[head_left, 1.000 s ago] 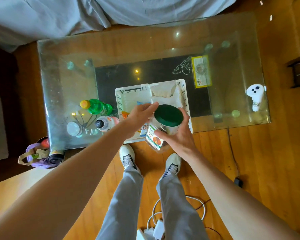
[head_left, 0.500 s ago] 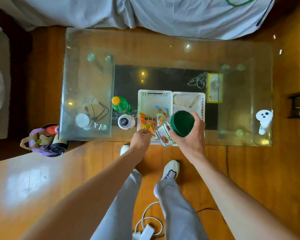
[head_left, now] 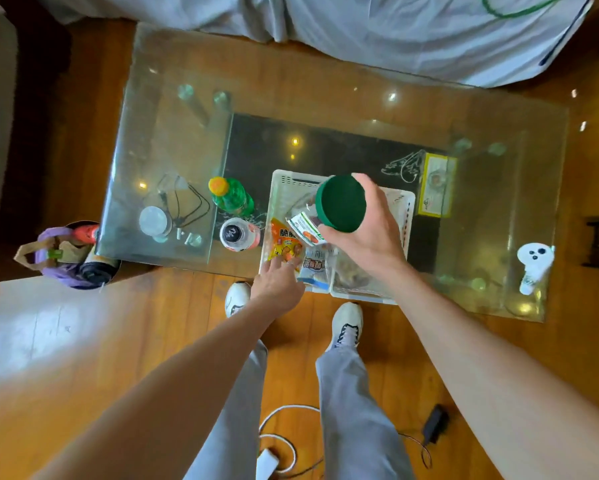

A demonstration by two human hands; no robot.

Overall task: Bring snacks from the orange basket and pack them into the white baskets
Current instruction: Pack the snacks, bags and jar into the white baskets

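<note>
Head view, looking straight down: a glass table [head_left: 325, 91] stands on a wooden floor, and everything else places itself around the left white basket [head_left: 280, 188] sitting near the table's front edge. Directly against its right side stands a second white basket [head_left: 406, 216], the two touching along one wall.

Above the left white basket the right hand [head_left: 367, 230] grips a clear jar [head_left: 308, 221] by its green lid [head_left: 340, 203], fingers wrapped around the lid's rim. The jar hangs tilted, its labelled body pointing down and left into the basket. Whether it touches the snacks below I cannot tell.

At the front of that basket lie an orange snack packet [head_left: 284, 242] and, just right of it, a white and blue packet [head_left: 314, 266]. The left hand [head_left: 278, 284] reaches over the basket's front wall, fingers spread loosely and fingertips resting on the orange packet; it clasps nothing.

Just left of the basket stand a green bottle [head_left: 234, 197] with an orange cap and, in front of it, a pink bottle [head_left: 239, 233] with a dark cap. Farther left lie a small round lid [head_left: 154, 220] and a black cord [head_left: 187, 206]. Well left, off the table's corner, an orange basket [head_left: 87, 231] sits on the floor with a purple bag [head_left: 57, 251] in it.

Far right of the baskets, a white ghost-shaped figure [head_left: 533, 265] rests on the glass. The person's white shoes [head_left: 347, 323] stand just in front of the baskets.
</note>
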